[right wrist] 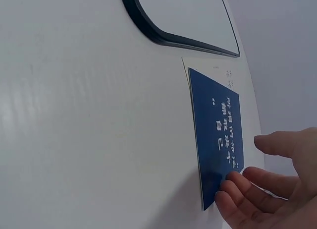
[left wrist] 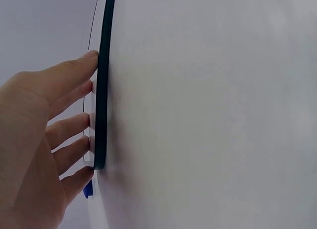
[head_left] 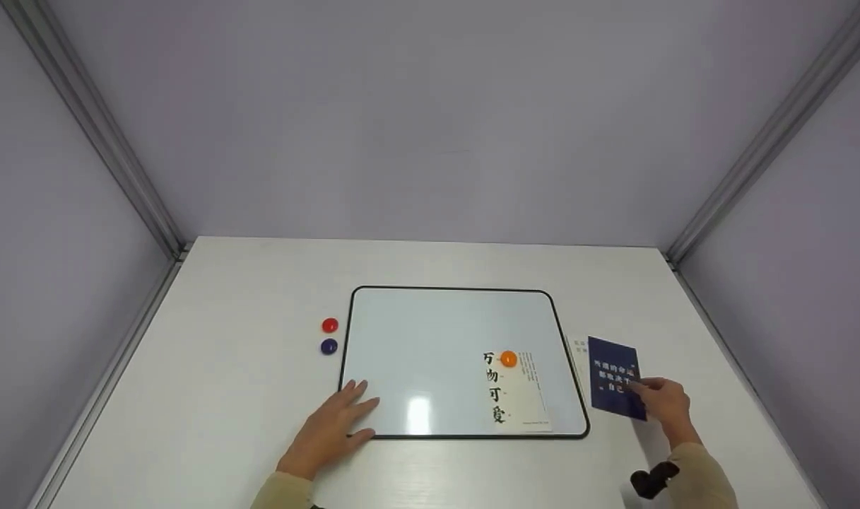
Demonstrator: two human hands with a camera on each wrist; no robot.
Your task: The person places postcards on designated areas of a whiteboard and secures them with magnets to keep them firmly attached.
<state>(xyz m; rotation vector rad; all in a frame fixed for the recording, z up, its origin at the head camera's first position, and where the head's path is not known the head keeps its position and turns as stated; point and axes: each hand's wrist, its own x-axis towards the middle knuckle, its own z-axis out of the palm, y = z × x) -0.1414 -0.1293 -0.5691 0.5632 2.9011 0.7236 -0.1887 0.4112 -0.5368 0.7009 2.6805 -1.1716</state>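
A whiteboard (head_left: pixel 415 353) with a black frame lies on the table. My left hand (head_left: pixel 331 424) rests on its lower left corner, fingers spread; the left wrist view shows the thumb beside the dark frame. To the right of the board, a dark blue card (head_left: pixel 610 378) with white writing overlaps a pale card (head_left: pixel 578 348). At the blue card's right edge is my right hand (head_left: pixel 661 404). In the right wrist view, bent fingertips (right wrist: pixel 233 178) come right up to that edge, while the thumb stands apart from the other fingers.
An orange round magnet (head_left: pixel 509 359) sits on a cream card (head_left: pixel 525 399) with black writing, on the board's right part. Left of the board, a red magnet (head_left: pixel 330 325) and a dark blue magnet (head_left: pixel 328 346) lie on the table (head_left: pixel 246 318). Grey walls (head_left: pixel 430 127) enclose the table's back and sides.
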